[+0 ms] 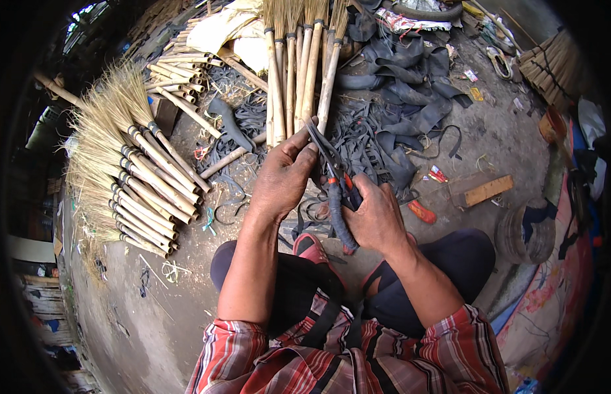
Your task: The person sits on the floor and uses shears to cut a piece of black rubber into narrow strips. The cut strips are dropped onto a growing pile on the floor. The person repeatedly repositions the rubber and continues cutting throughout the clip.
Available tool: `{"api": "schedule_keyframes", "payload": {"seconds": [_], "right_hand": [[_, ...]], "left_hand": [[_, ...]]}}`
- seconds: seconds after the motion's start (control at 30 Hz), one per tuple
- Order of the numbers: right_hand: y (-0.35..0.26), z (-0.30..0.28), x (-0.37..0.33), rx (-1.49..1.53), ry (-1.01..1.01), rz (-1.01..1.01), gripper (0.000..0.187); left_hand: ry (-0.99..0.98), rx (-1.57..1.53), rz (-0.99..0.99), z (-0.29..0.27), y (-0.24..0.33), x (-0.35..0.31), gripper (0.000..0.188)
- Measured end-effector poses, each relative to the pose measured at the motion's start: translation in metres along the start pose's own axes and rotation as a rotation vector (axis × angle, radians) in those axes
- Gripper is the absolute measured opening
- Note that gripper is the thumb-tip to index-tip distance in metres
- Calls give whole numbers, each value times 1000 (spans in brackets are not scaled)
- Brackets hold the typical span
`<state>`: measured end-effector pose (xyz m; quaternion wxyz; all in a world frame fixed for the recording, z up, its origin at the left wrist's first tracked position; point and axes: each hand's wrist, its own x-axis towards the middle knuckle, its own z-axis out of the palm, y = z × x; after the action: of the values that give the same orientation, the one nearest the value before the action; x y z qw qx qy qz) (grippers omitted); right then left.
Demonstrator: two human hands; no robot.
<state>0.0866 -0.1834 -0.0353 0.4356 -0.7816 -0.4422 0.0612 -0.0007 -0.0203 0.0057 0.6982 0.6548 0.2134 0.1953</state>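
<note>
My right hand [379, 220] is closed round a pair of shears [336, 210] with dark wrapped handles and orange-red parts. Their blades point forward and slightly left, toward my left fingertips. My left hand [279, 180] pinches thumb and fingers together beside the blade tips; whatever lies between them is too small to make out. Just beyond my hands, several brooms with pale bamboo handles [295, 85] lie with their handle ends toward me. Black rubber strips [358, 148] are heaped beside those handles.
More finished-looking brooms [158, 177] lie fanned out at the left. Cut bamboo sticks [181, 65] are piled behind them. Dark rubber sheets [417, 85] spread at the far right. A wooden block [489, 190] and a round grey container [525, 233] stand at the right.
</note>
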Motion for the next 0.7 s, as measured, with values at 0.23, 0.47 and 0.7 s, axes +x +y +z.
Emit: {"api": "schedule_keyframes", "payload": {"seconds": [0.23, 0.47, 0.7], "right_hand": [[-5, -4, 1, 88, -127, 194, 54], [-3, -8, 0, 188, -186, 253, 55], [-9, -20, 1, 218, -199, 280, 50]], "left_hand": [[-24, 125, -36, -6, -1, 3, 44], [-148, 124, 2, -2, -11, 4, 36], [-186, 242, -53, -4, -21, 12, 19]]}}
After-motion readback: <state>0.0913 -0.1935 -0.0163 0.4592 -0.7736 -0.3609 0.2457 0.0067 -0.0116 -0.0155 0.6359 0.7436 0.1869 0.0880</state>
